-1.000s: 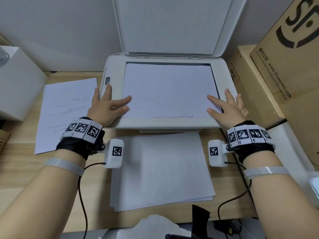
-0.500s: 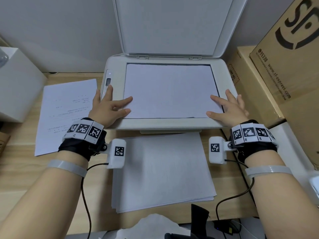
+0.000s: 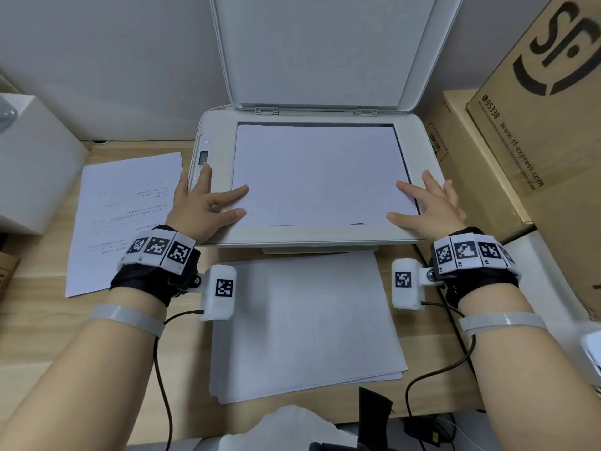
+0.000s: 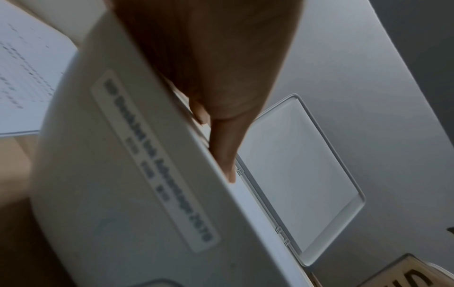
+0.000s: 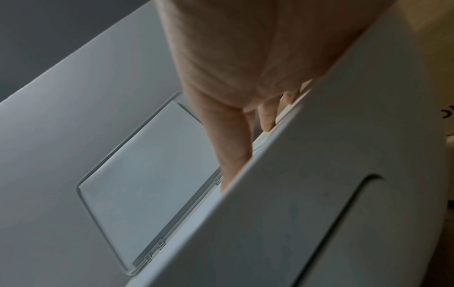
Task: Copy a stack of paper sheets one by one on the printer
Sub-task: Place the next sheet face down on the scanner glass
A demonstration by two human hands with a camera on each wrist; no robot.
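White sheet [image 3: 318, 172] flat on open printer [image 3: 214, 229] glass

An office or small work corner, seen from above. A pale wooden desk [image 3: 42, 323] stands against a plain grey wall. A white flatbed printer [image 3: 216, 151] sits at the back of the desk, its scanner lid [image 3: 318, 50] raised, just beyond the hands. A stack of white paper [image 3: 302, 327] lies between the wrists, nearer the person. A printed sheet [image 3: 123, 216] of text lies flat just outside the left hand [image 3: 198, 209]. Brown cardboard shipping boxes [image 3: 533, 131], one printed with a courier logo and web address, are piled just beyond the right hand [image 3: 429, 209]. A white box [image 3: 32, 170] stands further out past the printed sheet.
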